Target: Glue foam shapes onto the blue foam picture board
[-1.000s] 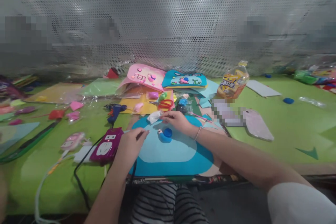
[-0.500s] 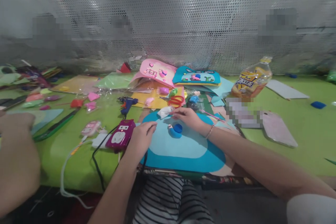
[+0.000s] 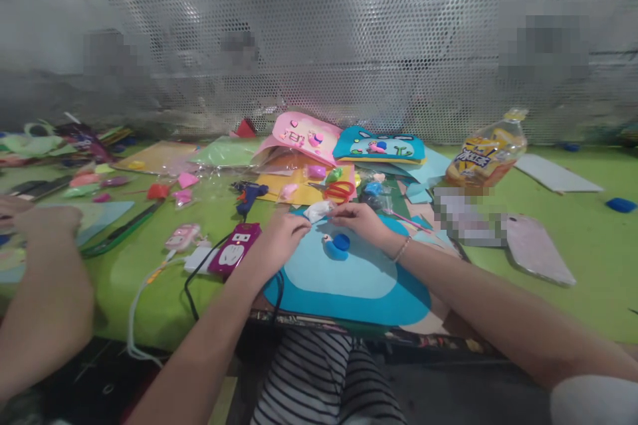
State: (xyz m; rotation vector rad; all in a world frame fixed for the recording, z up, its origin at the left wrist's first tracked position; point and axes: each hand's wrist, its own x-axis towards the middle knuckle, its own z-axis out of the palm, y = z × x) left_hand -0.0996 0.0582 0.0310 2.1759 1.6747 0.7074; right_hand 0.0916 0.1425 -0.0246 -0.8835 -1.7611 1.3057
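Observation:
A small white packet (image 3: 318,211) lies at the top edge of the blue card (image 3: 349,305), between my hands. My right hand (image 3: 359,220) pinches the packet's right side with thumb and fingers. My left hand (image 3: 290,234) is at the packet's left, its fingers pressed together; what they hold, if anything, is too small to make out. Below my hands, a blue clay snail-like figure (image 3: 337,247) with a pale head and a darker round piece rests on the card's light blue middle.
Red scissors (image 3: 339,191) and clay packets lie behind the card. Left are a glue gun (image 3: 249,198), a purple power socket (image 3: 236,250) with cables and another person's arm (image 3: 54,292). A bottle (image 3: 486,151) and phone (image 3: 539,249) are right.
My left hand has moved up and right to the packet's left side, its fingers closer together. My right hand stays at the packet. The view has shifted slightly.

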